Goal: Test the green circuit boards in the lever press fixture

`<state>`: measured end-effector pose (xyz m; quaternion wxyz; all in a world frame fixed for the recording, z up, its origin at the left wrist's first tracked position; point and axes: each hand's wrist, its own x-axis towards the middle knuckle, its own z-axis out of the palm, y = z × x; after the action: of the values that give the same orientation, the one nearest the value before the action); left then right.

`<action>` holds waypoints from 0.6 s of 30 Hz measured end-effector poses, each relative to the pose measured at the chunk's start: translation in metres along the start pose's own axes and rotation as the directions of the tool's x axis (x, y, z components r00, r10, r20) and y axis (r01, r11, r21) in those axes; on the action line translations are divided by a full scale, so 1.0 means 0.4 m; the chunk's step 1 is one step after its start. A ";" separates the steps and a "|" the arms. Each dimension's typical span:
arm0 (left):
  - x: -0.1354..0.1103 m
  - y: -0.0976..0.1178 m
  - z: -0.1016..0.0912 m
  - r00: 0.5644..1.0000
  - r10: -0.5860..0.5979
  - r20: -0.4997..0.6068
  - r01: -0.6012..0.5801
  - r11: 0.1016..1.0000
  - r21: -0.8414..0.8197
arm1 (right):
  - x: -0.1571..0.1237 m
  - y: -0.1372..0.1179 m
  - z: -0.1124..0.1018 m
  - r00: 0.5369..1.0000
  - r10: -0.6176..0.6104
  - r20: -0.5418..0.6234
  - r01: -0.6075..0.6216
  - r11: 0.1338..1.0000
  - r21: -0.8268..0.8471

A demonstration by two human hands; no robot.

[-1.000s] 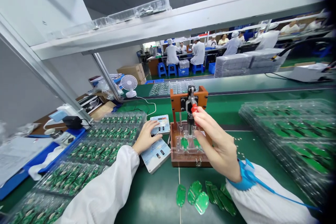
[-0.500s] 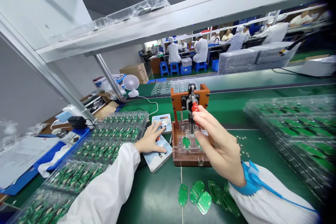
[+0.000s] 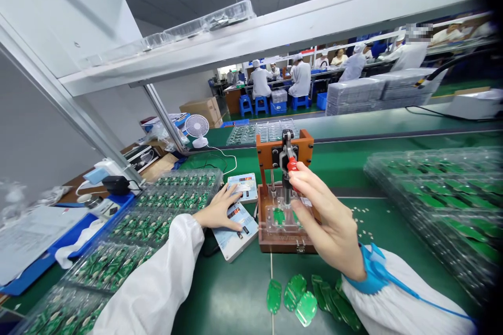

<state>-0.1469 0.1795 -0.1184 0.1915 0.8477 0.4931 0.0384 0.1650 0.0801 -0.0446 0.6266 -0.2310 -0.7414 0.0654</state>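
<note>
A wooden test jig [image 3: 283, 230] stands at the middle of the green bench, with a clear plate holding a green circuit board. My right hand [image 3: 328, 220] is closed round the red-tipped lever [image 3: 292, 165] of the jig's toggle clamp. My left hand [image 3: 218, 210] lies flat with fingers spread on a white meter box [image 3: 236, 231] left of the jig. A second meter [image 3: 244, 186] sits just behind it. Several loose green circuit boards [image 3: 302, 296] lie on the mat in front of the jig.
Clear trays of green boards [image 3: 157, 214] stretch along the left; more stacked trays [image 3: 436, 193] fill the right. A small white fan [image 3: 197, 128] and blue bin [image 3: 43, 259] stand at the left. Other people in white coats sit at benches far behind.
My left hand slid from the rear meter onto the nearer white meter box. My right hand has stayed on the red lever; the view shifted slightly.
</note>
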 end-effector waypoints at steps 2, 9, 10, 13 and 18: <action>-0.002 -0.003 -0.004 0.999 -0.015 0.037 0.014 1.000 0.016 | -0.001 0.001 0.001 1.000 0.001 -0.002 -0.001 1.000 0.001; -0.003 0.007 -0.002 0.995 -0.021 0.094 0.015 0.998 0.061 | -0.005 0.002 0.004 1.000 0.003 -0.014 -0.003 1.000 -0.007; -0.003 0.008 -0.002 0.994 -0.025 0.103 0.018 0.997 0.070 | -0.005 0.003 0.005 1.000 0.004 -0.014 -0.004 1.000 -0.009; -0.003 0.009 -0.003 0.994 -0.023 0.109 0.015 0.997 0.077 | -0.004 0.004 0.004 1.000 0.015 -0.008 -0.016 1.000 -0.014; -0.004 0.009 -0.001 0.994 -0.023 0.104 0.017 0.998 0.061 | -0.005 0.006 0.002 1.000 0.006 -0.004 -0.006 1.000 -0.023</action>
<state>-0.1451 0.1767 -0.1165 0.1920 0.8490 0.4918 -0.0226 0.1648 0.0814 -0.0474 0.6252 -0.2402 -0.7403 0.0584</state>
